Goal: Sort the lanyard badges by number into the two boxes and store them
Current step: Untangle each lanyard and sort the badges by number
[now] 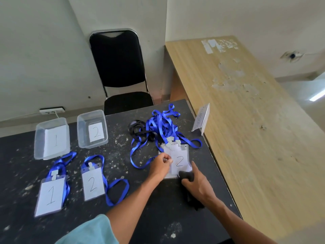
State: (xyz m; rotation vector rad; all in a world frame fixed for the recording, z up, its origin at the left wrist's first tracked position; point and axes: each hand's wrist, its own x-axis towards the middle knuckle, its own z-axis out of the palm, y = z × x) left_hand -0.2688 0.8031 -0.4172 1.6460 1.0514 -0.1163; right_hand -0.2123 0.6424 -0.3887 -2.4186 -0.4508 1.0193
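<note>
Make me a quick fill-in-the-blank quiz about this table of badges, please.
The left box holds a paper marked ___. The left hand pinches at the badge pile, whose top badge reads ___. The single badge lying before the right box has a ___ lanyard.
Missing: 1; 2; blue.

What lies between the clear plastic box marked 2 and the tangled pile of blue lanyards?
Head view: a coiled black lanyard against the pile; the rest is bare speckled black tabletop.
</note>
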